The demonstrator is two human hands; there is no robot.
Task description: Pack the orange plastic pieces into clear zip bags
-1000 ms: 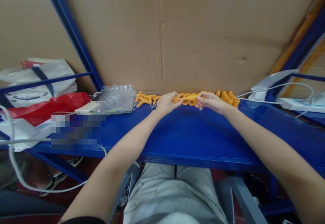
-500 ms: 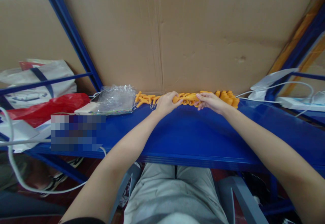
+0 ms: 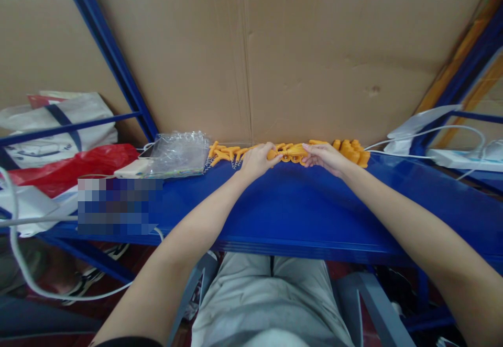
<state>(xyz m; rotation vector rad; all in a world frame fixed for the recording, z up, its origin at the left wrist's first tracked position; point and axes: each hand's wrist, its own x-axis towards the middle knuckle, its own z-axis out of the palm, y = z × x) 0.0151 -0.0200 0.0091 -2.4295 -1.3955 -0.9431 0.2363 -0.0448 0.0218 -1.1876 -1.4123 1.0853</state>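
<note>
Yellow piece (image 3: 290,151): lies level between the two hands, near the back edge of the worktop, its long side running left to right; exact shape hard to tell at this size.
Left hand (image 3: 257,160): thumb and fingers closed on the piece's left end, back of the hand turned up.
Right hand (image 3: 324,158): fingertips pinching the piece's right end, the lower fingers curled beneath.
Yellow rings (image 3: 295,159): a short row just below the held piece, between the hands; whether they touch it, cannot tell.
Yellow cluster (image 3: 351,151): knobbly pieces packed close together, just beyond the right hand.
Branched yellow pieces (image 3: 223,153): loose heap left of the left hand, dark coiled cords (image 3: 235,164) hanging at its front.
Clear plastic bag (image 3: 179,154): crumpled, beside the branched heap.
Worktop (image 3: 298,205): blue, glossy, spanning the space in front of the person.
Cardboard (image 3: 306,53): tall brown sheet standing behind the worktop, creased down its middle.
Far left: red bag (image 3: 88,162) in front of a white bag (image 3: 90,110); white cable (image 3: 19,263) looping below.
Below: person's grey trousers (image 3: 267,294) between chair arms; another person's shoe (image 3: 84,282) at lower left.
</note>
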